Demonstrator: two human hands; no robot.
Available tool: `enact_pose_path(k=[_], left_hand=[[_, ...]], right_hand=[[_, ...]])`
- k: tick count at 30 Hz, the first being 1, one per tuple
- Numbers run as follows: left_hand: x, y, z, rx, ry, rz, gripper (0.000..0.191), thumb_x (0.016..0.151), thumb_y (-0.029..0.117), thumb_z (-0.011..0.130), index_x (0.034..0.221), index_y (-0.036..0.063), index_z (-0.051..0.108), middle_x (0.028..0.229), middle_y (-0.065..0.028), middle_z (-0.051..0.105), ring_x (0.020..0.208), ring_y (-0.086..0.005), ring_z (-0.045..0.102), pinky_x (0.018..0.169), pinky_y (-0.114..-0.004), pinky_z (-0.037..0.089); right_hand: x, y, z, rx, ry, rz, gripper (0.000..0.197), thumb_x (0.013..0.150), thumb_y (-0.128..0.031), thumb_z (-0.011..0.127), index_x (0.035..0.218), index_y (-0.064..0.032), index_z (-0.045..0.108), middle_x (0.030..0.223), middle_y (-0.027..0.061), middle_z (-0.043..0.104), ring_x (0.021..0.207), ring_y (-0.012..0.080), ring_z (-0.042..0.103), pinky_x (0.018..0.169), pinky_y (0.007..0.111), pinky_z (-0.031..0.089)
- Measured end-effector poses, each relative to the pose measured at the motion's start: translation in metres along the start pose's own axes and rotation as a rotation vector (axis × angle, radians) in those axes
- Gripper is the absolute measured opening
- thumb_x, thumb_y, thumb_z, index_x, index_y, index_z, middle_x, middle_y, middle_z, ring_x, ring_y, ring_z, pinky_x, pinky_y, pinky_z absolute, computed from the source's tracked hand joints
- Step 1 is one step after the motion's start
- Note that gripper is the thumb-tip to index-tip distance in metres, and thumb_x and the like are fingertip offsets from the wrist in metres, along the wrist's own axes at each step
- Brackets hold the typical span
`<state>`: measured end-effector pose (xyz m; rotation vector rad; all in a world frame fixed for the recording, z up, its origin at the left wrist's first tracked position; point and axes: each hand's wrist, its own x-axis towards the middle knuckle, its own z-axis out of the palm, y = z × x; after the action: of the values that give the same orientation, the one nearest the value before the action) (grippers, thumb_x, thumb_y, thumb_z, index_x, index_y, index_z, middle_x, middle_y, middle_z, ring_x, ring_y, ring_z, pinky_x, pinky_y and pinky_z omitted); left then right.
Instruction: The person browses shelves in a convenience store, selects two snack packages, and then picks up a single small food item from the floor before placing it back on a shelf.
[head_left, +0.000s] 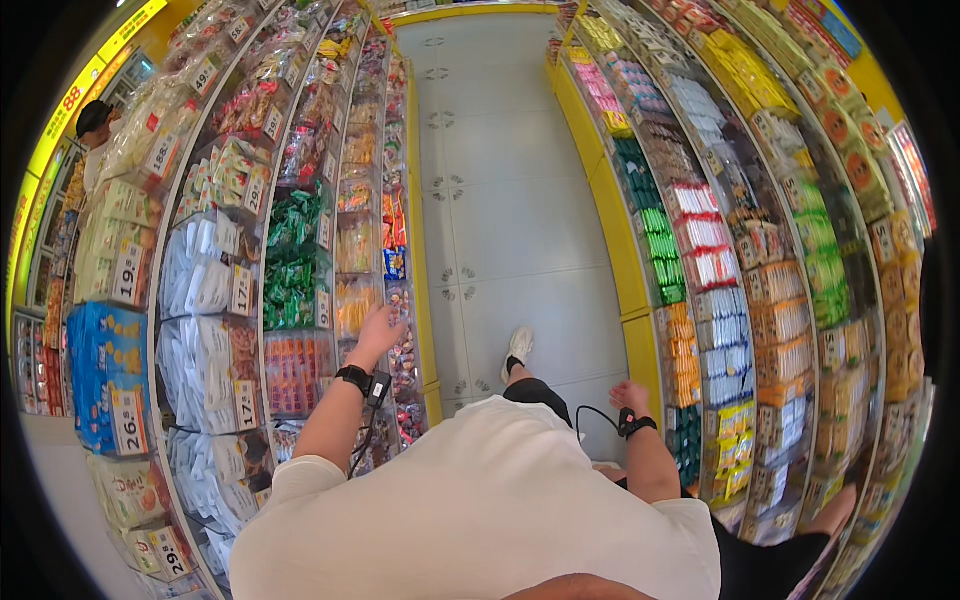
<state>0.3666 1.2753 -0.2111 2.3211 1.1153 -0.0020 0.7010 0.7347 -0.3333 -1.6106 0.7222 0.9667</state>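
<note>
My left hand (383, 328) is held out over the lower bins of the left shelf, beside a bin of orange-wrapped snacks (355, 306) and a bin of small wrapped candies (403, 352). Nothing shows in it, and whether it touches the bins I cannot tell. My right hand (630, 396) hangs near the yellow base of the right shelf, fingers apart and holding nothing that shows. Black straps with small cabled devices sit on both wrists. Green-wrapped candies (291, 294) fill a bin left of my left hand, and orange packets (681, 352) lie right of my right hand.
Tiered shelves of packaged snacks with price cards line both sides of a grey tiled aisle (525, 217). Their yellow bases (640, 349) edge the floor. One person in a black cap (95, 118) stands beyond the left shelf. Another person's arm (836, 512) is at lower right.
</note>
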Motion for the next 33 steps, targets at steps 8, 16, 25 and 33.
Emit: enact_pose_path(k=[8,16,25,33], left_hand=[[0.110,-0.003,0.045,-0.286,-0.216,-0.168,0.044,0.079,0.029,0.064,0.110,-0.0025,0.061,0.091,-0.0202,0.067,0.086,-0.0315,0.066,0.078,-0.039,0.051],[0.191,-0.051,0.094,-0.054,-0.509,-0.052,0.042,0.083,0.036,0.057,0.098,-0.0026,0.066,0.091,-0.0210,0.068,0.086,-0.0334,0.067,0.078,-0.041,0.051],[0.399,-0.126,0.152,-0.471,-0.868,-0.408,0.017,0.087,0.022,0.060,0.091,0.0054,0.060,0.074,-0.0064,0.059,0.063,-0.0224,0.063,0.053,-0.041,0.053],[0.665,-0.102,0.048,-0.338,-1.001,-0.208,0.016,0.082,0.019,0.062,0.092,0.0065,0.058,0.077,-0.0078,0.060,0.061,-0.0234,0.063,0.050,-0.039,0.052]], right_hand=[[0.084,-0.158,0.058,-0.032,-0.073,0.046,0.023,0.089,-0.013,0.050,0.105,0.0030,0.052,0.104,0.0196,0.061,0.092,0.0317,0.064,0.075,0.046,0.054],[0.165,-0.309,0.162,-0.094,-0.111,-0.014,0.026,0.087,-0.015,0.052,0.108,0.0011,0.051,0.104,0.0178,0.061,0.091,0.0311,0.064,0.077,0.045,0.052],[0.268,-0.391,0.229,-0.538,-0.279,-0.555,0.025,0.089,-0.017,0.053,0.109,-0.0016,0.055,0.109,0.0172,0.062,0.094,0.0313,0.064,0.080,0.046,0.052],[0.243,-0.550,0.426,-0.075,0.096,-0.091,0.028,0.089,-0.020,0.053,0.108,0.0008,0.054,0.095,0.0160,0.064,0.083,0.0272,0.066,0.071,0.041,0.053]])
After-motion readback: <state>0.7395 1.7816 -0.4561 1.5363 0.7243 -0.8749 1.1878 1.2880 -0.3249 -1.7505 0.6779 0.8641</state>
